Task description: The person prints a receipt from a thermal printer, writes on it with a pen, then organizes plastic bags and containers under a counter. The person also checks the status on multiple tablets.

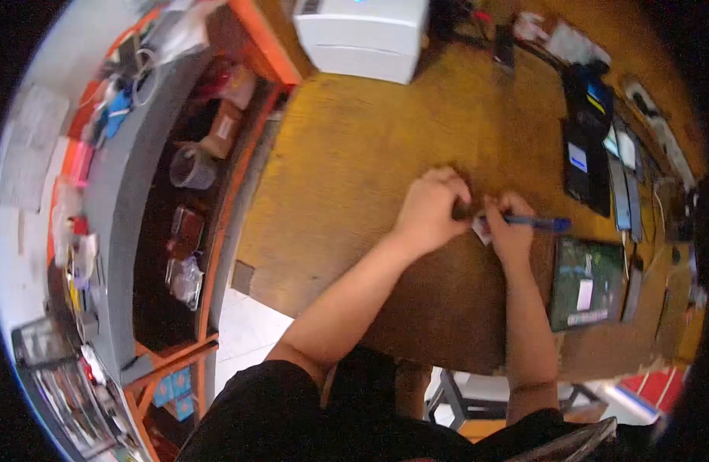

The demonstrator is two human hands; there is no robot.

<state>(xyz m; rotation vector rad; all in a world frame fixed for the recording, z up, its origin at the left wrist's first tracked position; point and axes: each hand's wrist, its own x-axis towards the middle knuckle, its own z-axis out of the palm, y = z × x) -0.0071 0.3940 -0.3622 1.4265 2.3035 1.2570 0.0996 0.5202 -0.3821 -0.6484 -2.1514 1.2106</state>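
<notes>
Over the wooden table (354, 154), my two hands are close together. My right hand (514, 235) is closed round a blue pen (545, 222), which points out to the right. A small white piece (482, 229), like a label or paper slip, shows by the right fingertips. My left hand (429, 209) is curled with thumb and fingers drawn together, facing the right hand. Something small and dark sits at its fingertips, too blurred to make out. Right of my right hand lies a dark tablet-like screen (585, 277).
At the table's far edge stands a white box-shaped device (362, 38). Phones (625, 196), a black case (585, 165) and cables lie along the right side. On the left is an orange-framed shelf (239, 177) holding a clear plastic cup (192, 168) and packets.
</notes>
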